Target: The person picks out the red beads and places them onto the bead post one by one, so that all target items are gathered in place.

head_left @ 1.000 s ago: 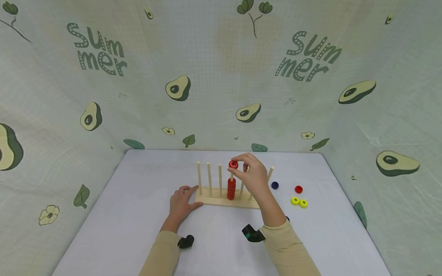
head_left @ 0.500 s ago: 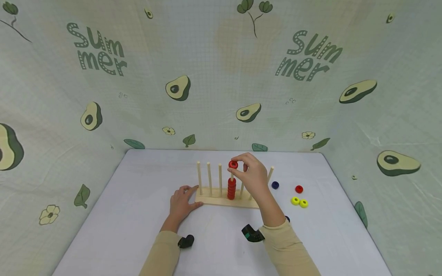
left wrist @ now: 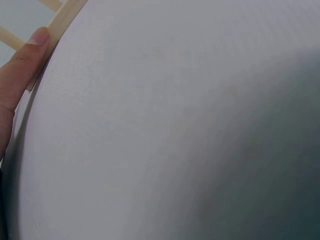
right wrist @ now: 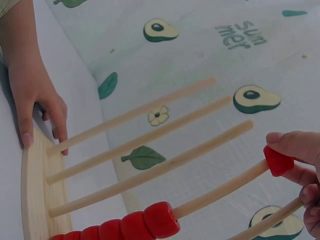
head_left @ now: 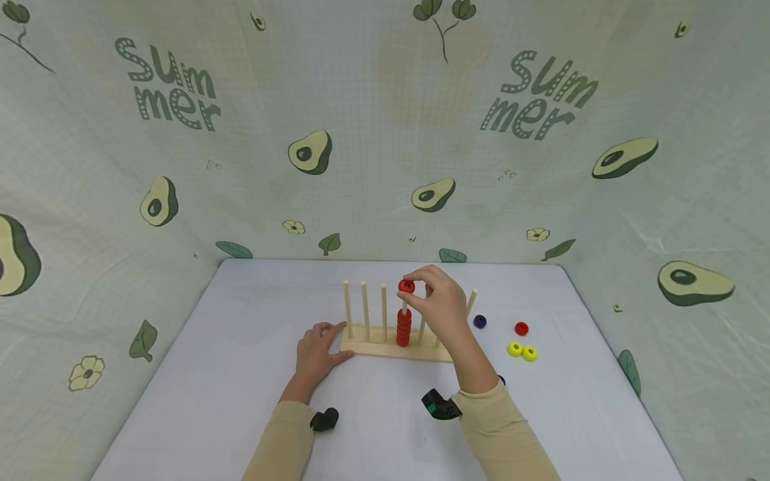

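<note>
A wooden peg stand (head_left: 385, 350) with several upright pegs is on the table. My left hand (head_left: 314, 351) grips its left end, the thumb (left wrist: 36, 44) along the front edge and fingers round the back. Several red beads (head_left: 404, 329) are stacked on a middle peg, filling its lower part. My right hand (head_left: 442, 308) pinches another red bead (right wrist: 278, 161) between thumb and fingertips, right at the tip of that same peg. The three pegs to its left are bare. Behind my right hand, some pegs on the right are partly hidden.
On the table (head_left: 210, 401), right of the stand, lie a dark blue bead (head_left: 479, 322), a red bead (head_left: 521, 329) and two yellow beads (head_left: 515, 349) side by side. A printed cloth (head_left: 373, 133) hangs behind and at both sides.
</note>
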The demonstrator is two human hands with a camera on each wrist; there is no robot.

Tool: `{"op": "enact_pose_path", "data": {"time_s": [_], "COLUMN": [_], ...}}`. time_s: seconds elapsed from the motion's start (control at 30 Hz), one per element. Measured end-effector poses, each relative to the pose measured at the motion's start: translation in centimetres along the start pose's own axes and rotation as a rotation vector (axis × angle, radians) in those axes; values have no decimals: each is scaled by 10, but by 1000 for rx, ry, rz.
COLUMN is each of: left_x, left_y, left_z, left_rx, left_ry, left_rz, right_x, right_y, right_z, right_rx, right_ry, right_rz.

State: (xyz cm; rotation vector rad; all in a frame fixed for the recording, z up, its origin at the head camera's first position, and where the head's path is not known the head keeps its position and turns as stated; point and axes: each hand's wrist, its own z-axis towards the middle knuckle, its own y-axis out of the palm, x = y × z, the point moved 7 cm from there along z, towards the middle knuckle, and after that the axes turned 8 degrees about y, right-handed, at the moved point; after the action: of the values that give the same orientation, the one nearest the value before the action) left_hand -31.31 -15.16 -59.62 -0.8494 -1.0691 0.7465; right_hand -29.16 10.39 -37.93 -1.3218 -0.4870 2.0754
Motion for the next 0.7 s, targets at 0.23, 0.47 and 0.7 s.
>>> {"op": "enact_pose_path", "data": {"time_s": [0.23,0.47,0.7], "left_x": [0,1,2], "left_y": [1,0,-1], "left_z": [0,0,0], "left_rx": [1,-9,-1], "left_ry": [4,-8,-1], "left_rz": [9,11,18], "right_x": [-1,-1,-1], "right_y": [0,2,3], "right_z": [0,1,2], "right_rx": [0,-35,-56], "right_ry": [-16,-2,3], "right_rz": [-1,2,-28]}}
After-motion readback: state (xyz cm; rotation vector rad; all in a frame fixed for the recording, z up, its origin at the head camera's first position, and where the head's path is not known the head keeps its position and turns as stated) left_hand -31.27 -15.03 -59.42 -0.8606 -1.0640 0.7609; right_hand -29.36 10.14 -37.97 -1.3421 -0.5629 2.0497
